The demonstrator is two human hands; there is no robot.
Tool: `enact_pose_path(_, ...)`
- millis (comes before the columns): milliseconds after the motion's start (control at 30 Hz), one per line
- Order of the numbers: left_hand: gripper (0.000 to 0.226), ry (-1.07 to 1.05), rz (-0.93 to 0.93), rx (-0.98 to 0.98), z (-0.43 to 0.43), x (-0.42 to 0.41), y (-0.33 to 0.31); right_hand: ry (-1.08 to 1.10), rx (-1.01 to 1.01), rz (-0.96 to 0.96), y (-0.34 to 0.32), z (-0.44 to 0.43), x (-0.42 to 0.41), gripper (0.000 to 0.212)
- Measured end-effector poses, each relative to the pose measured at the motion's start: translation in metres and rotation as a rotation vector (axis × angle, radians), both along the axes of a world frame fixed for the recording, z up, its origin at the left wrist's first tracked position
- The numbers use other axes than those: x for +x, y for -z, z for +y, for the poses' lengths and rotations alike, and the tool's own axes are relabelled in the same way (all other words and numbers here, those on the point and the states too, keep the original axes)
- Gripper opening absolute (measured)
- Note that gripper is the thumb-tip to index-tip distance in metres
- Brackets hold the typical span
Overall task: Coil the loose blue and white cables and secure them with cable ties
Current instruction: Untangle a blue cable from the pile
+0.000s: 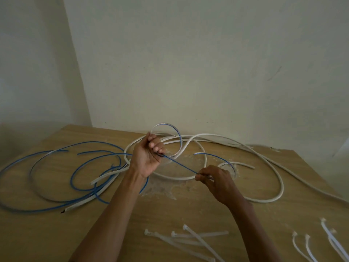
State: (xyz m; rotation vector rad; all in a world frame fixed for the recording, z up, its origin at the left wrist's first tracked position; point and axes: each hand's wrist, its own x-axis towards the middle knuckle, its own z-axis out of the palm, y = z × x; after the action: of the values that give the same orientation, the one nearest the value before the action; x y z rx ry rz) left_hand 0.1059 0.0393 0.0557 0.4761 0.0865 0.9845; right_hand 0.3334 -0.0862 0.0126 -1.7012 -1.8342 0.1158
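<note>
As I judge it, I am at the very start of the coiling. My left hand (149, 156) is raised, its fingers curled round a small loop (166, 124) of blue-and-white cable, which looks like the first turn of a coil. My right hand (217, 181), lower and to the right, pinches the blue cable (179, 166), so a short run of it is drawn straight between the two. The hands are apart, each clamped on the cable.

Nothing is tied. The other blue cables (72, 176) lie in wide slack curves across the left half of the counter (56, 233), crossing one another and a few white lengths. The white cables (268, 201) sprawl over the far middle and the right, with one big loop toward the right and a long run trailing off to the near right. None of them is gathered. The cable ties (200, 233) lie unused in a loose heap at the near edge, with a few more further right. So nearly all the coiling and all the tying is left to do.

The counter is pale wood, with a whitish dusty patch in the middle below my hands. It stands against a plain off-white wall (188, 63), which turns a corner at the far left.
</note>
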Motion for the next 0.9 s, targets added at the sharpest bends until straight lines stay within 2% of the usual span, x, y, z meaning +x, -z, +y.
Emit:
enact_pose_path(67, 0.036, 0.026, 0.04, 0.051, -0.002, 0.0, 0.004, 0.053, 0.066, -0.022, 0.003, 0.002, 0.002, 0.007)
enact_pose_path(133, 0.03, 0.038, 0.074, 0.082, -0.004, 0.0, 0.009, 0.143, 0.108, -0.086, 0.005, 0.003, -0.001, 0.011)
enact_pose_path(233, 0.039, 0.052, 0.095, 0.073, -0.003, 0.001, 0.013, 0.342, 0.226, -0.163, 0.001, 0.0, -0.002, 0.013)
enact_pose_path(300, 0.043, 0.074, 0.15, 0.09, -0.005, 0.003, 0.012, 0.444, 0.22, -0.137, -0.006, -0.004, -0.001, 0.015)
enact_pose_path(367, 0.045, 0.09, 0.209, 0.109, -0.008, 0.005, 0.012, 0.45, 0.2, -0.12, -0.012, -0.008, -0.001, 0.011)
enact_pose_path(433, 0.045, 0.087, 0.254, 0.117, -0.011, 0.005, 0.009, 0.391, 0.188, 0.008, -0.014, -0.008, -0.005, 0.024)
enact_pose_path(467, 0.046, 0.087, 0.271, 0.118, -0.012, 0.005, 0.009, 0.349, 0.185, 0.142, -0.015, -0.007, -0.006, 0.031)
enact_pose_path(500, 0.047, 0.092, 0.283, 0.119, -0.013, 0.005, 0.01, 0.324, 0.201, 0.308, -0.018, -0.007, -0.009, 0.032)
enact_pose_path(600, 0.052, 0.112, 0.318, 0.129, -0.014, 0.005, 0.013, 0.392, 0.336, 0.803, -0.021, -0.006, -0.013, 0.012)
enact_pose_path(667, 0.051, 0.122, 0.342, 0.138, -0.017, 0.007, 0.015, 0.415, 0.348, 0.999, -0.023, -0.006, -0.007, 0.025)
enact_pose_path(733, 0.051, 0.134, 0.354, 0.142, -0.02, 0.007, 0.018, 0.351, 0.223, 1.12, -0.02, -0.009, -0.001, 0.043)
enact_pose_path(767, 0.05, 0.14, 0.354, 0.144, -0.021, 0.008, 0.02, 0.324, 0.17, 1.14, -0.018, -0.009, 0.001, 0.045)
enact_pose_path(867, 0.049, 0.126, 0.325, 0.118, -0.019, 0.01, 0.024, 0.325, 0.162, 1.104, -0.013, -0.007, 0.004, 0.017)
enact_pose_path(900, 0.049, 0.118, 0.294, 0.1, -0.018, 0.009, 0.024, 0.335, 0.19, 1.114, -0.013, -0.006, 0.003, 0.013)
